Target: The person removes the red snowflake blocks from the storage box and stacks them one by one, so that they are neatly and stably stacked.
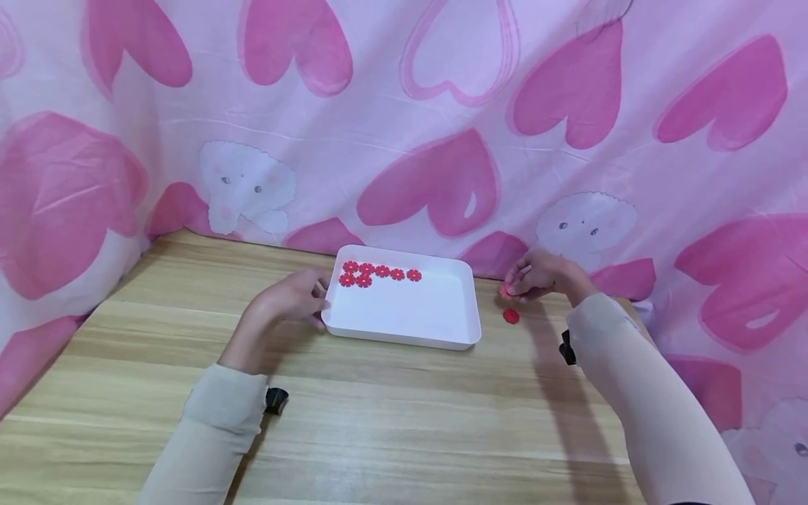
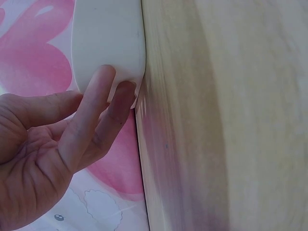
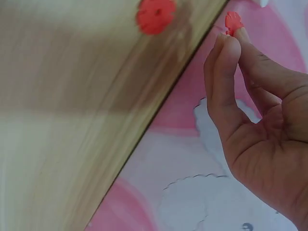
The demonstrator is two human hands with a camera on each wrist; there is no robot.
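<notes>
A shallow white tray (image 1: 404,312) lies on the table, with several red slotted, flower-shaped discs (image 1: 381,271) in two rows toward its far left corner. My left hand (image 1: 293,298) holds the tray's left end, fingertips on its rim and outer wall; the left wrist view shows these fingers (image 2: 91,110) against the tray wall (image 2: 110,38). Right of the tray, my right hand (image 1: 539,273) pinches one red slotted disc (image 3: 233,22) between thumb and fingertips. Another such disc (image 1: 511,316) lies flat on the table just below that hand.
The wooden table (image 1: 404,421) meets a pink heart-print curtain (image 1: 429,182) along its back edge, close behind the tray and right hand. Curtain also hangs at the left and right sides. A black band (image 1: 276,400) shows at the left wrist.
</notes>
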